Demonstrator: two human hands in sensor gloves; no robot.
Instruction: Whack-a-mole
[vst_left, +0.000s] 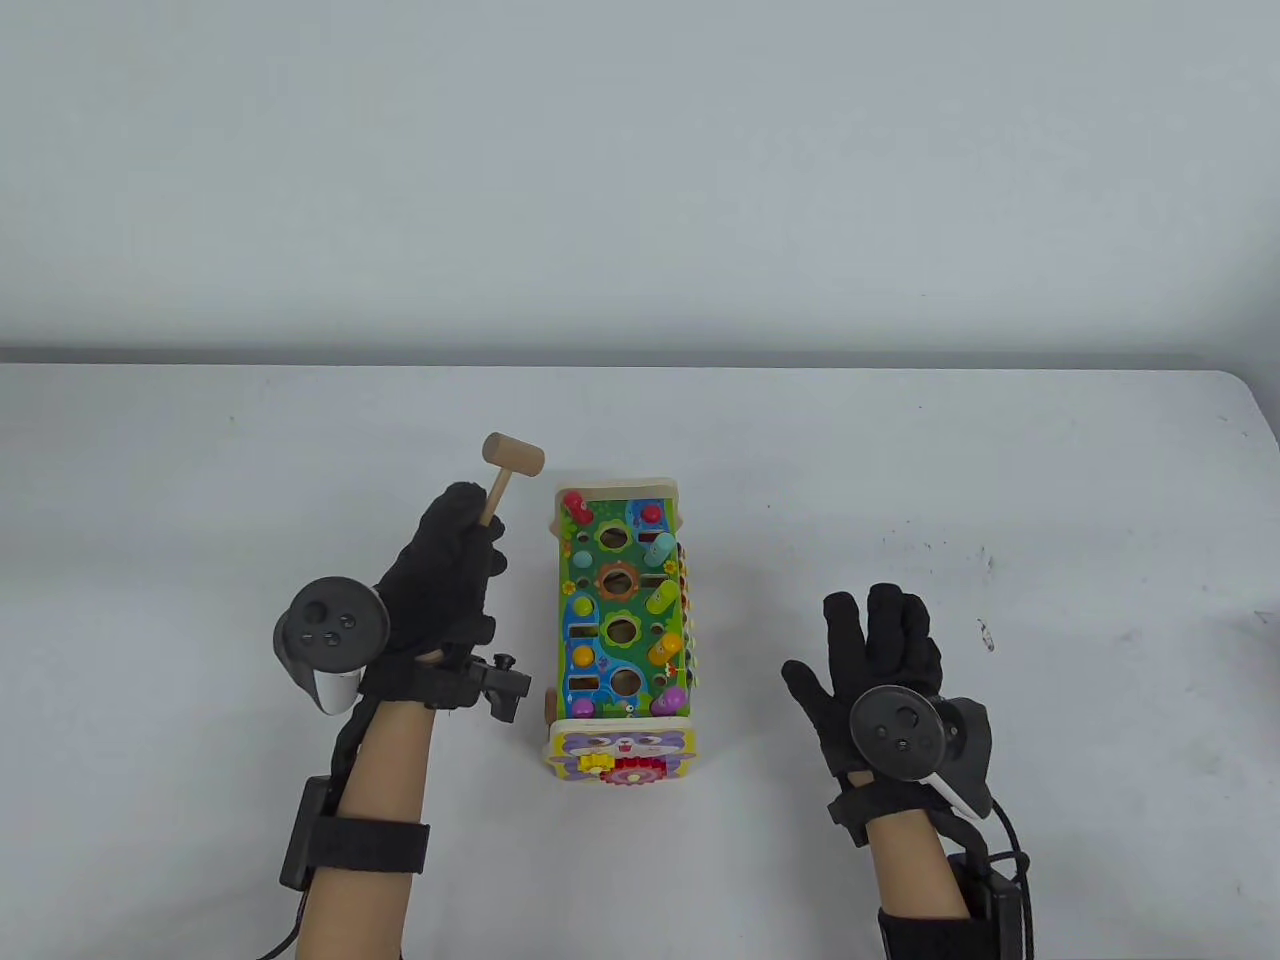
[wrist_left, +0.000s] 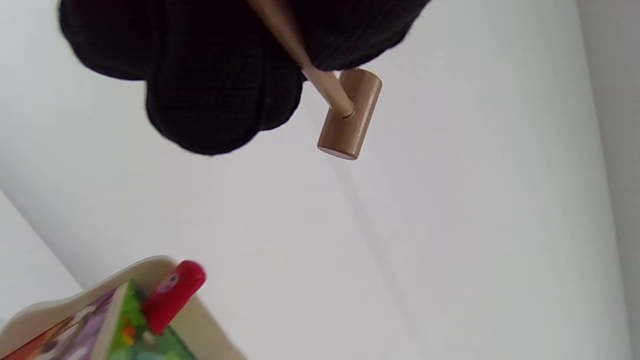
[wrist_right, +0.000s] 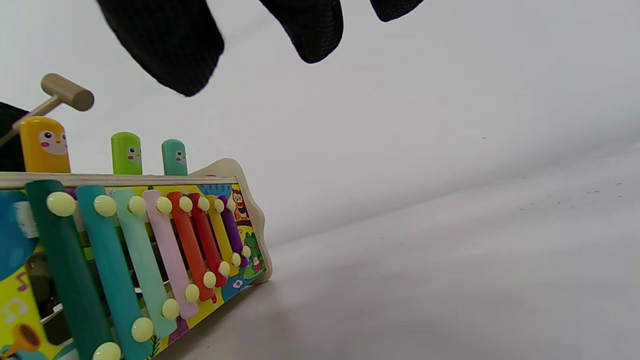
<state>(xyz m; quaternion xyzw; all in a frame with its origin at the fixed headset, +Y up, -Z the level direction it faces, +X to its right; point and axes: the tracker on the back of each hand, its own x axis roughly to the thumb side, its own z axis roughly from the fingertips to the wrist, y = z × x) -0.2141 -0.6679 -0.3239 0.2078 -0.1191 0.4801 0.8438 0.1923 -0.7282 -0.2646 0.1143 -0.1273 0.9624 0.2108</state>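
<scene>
A colourful wooden whack-a-mole toy (vst_left: 622, 625) stands in the middle of the table, with several coloured pegs along its sides and round holes down its centre. My left hand (vst_left: 445, 590) grips the handle of a small wooden hammer (vst_left: 508, 468) and holds it raised to the left of the toy's far end; the hammer head also shows in the left wrist view (wrist_left: 349, 114), above the red peg (wrist_left: 172, 296). My right hand (vst_left: 880, 650) lies open and flat on the table to the right of the toy, holding nothing. The right wrist view shows the yellow peg (wrist_right: 44, 144), the green peg (wrist_right: 125, 153) and the teal peg (wrist_right: 173, 157) standing up.
A xylophone of coloured bars (wrist_right: 150, 255) runs along the toy's right side. The white table (vst_left: 900, 480) has dark scuff marks (vst_left: 985, 630) to the right of my right hand. A grey wall stands behind the table's far edge.
</scene>
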